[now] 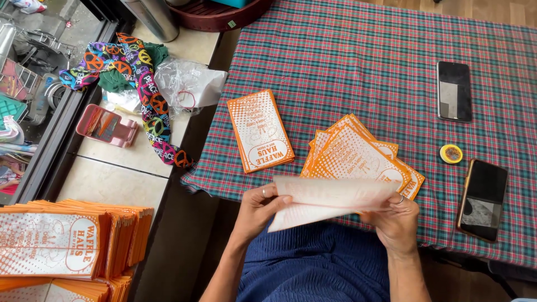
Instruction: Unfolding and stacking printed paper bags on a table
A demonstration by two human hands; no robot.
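Note:
Both hands hold a flat orange-and-white printed paper sheet (330, 200) above my lap, its pale underside facing up. My left hand (262, 204) pinches its left end; my right hand (394, 215), with a ring, grips its right end. Just beyond it on the plaid tablecloth (347, 61) lies a fanned pile of the same orange sheets (355, 154). A neat stack of them (259, 130) sits to the left of the pile.
Two phones (453, 90) (483, 199) and a small yellow tape roll (451, 153) lie at the right. A large stack of orange sheets (67, 240) sits at lower left. A colourful patterned cloth (140, 84), clear plastic bag (187, 84) and pink holder (106, 125) rest on the side counter.

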